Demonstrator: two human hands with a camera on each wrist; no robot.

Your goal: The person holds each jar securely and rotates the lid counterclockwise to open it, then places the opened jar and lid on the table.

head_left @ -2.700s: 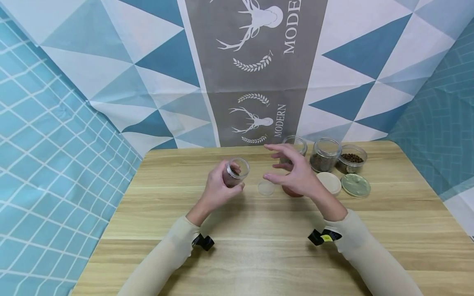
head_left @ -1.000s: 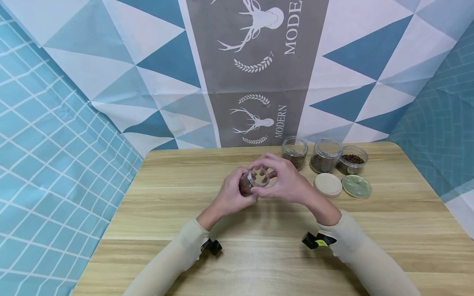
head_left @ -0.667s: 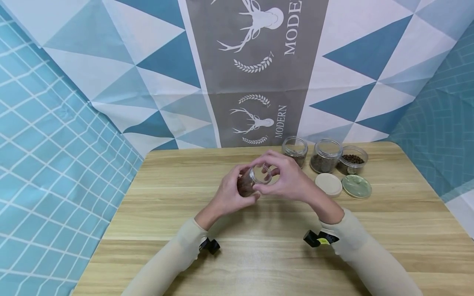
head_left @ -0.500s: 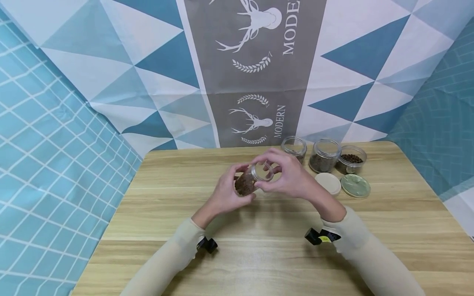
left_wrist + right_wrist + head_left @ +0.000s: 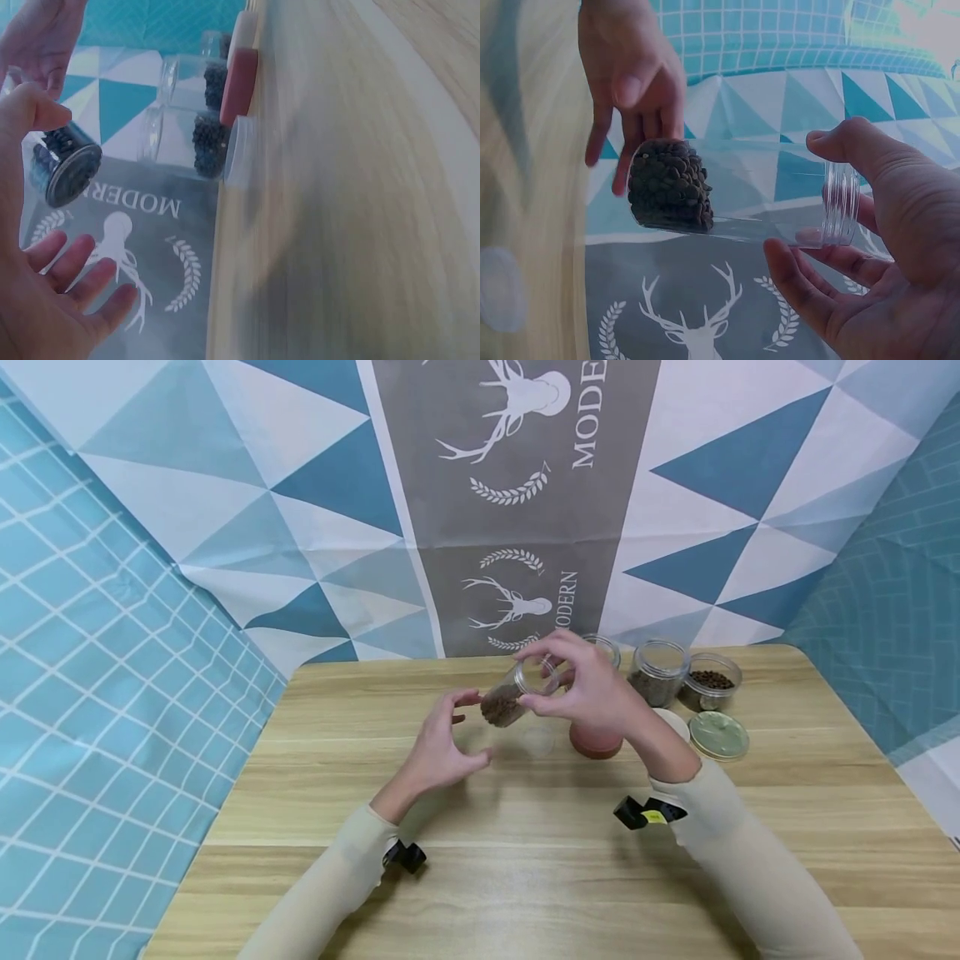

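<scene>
My right hand (image 5: 592,689) grips a clear jar (image 5: 504,703) near its threaded mouth. The jar is lidless and tilted, raised over the table, with dark brown pellets (image 5: 671,184) gathered at its base end. My left hand (image 5: 438,747) is spread beside the jar's base, thumb and fingers apart; in the head view a gap shows between them and the glass. Below the jar, a translucent disc (image 5: 239,152) lies on the table. A red lid (image 5: 596,742) sits just right of the disc, partly covered by my right hand in the head view.
Along the back right of the wooden table (image 5: 480,877) stand open jars: one partly behind my right hand, a tall jar (image 5: 658,675) and a short jar (image 5: 708,685) with brown pellets. A cream lid (image 5: 677,723) and a green lid (image 5: 718,735) lie before them.
My right hand has come to the jar's mouth and taken hold, and the jar has tilted and shifted right and up. My left hand has let go and moved back left.
</scene>
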